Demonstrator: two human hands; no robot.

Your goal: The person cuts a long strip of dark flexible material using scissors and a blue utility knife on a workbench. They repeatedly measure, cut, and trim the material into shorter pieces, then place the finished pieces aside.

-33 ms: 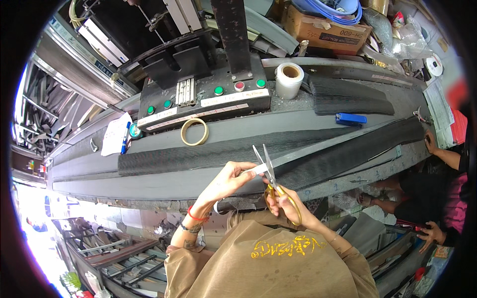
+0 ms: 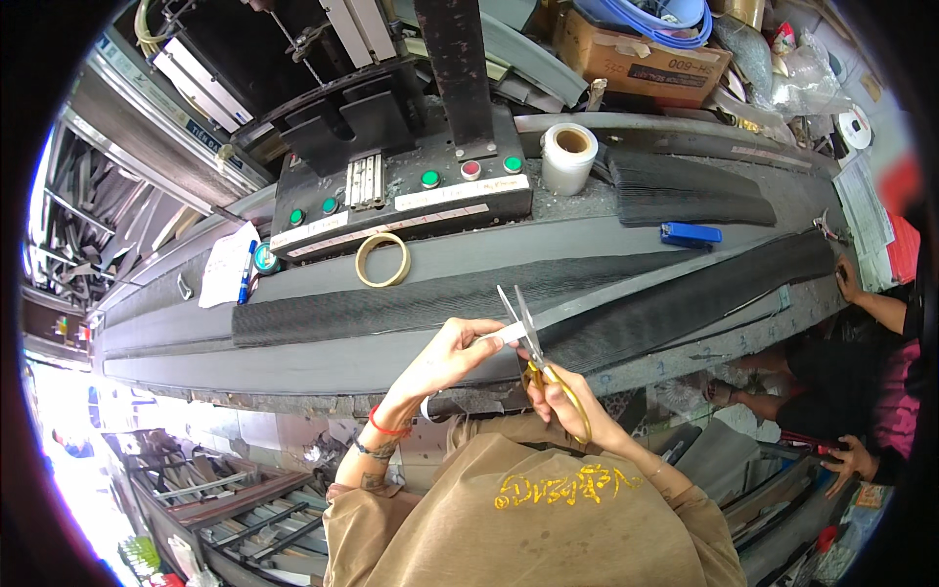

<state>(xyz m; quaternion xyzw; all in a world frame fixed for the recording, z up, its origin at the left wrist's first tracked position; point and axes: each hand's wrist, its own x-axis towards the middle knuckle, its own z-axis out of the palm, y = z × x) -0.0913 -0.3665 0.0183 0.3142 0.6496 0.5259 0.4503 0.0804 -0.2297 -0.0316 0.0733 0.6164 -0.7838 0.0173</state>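
Observation:
My left hand point(image 2: 456, 354) pinches the end of a pale strip point(image 2: 511, 334) between thumb and fingers. Gold-handled scissors point(image 2: 579, 403) are in my right hand point(image 2: 587, 419), with fingers through the loops. Their blades are parted in a narrow V that points away from me. The pale strip lies against the blades, close to my left fingertips. Beyond the scissors, a long grey strip point(image 2: 636, 282) stretches toward the far right over black pleated mesh point(image 2: 675, 298). Whether the pale end and the grey strip are one piece, I cannot tell.
A black machine with buttons point(image 2: 430, 179) stands at the back. On the bench are a tape roll point(image 2: 382, 260), a film roll point(image 2: 569, 161), a blue stapler-like tool point(image 2: 691, 235) and pliers point(image 2: 829, 227). Another person's hand point(image 2: 849, 279) rests at the right end.
The scissor blades have come slightly closer together as my right fingers close a little. My left hand and the strip have not visibly moved.

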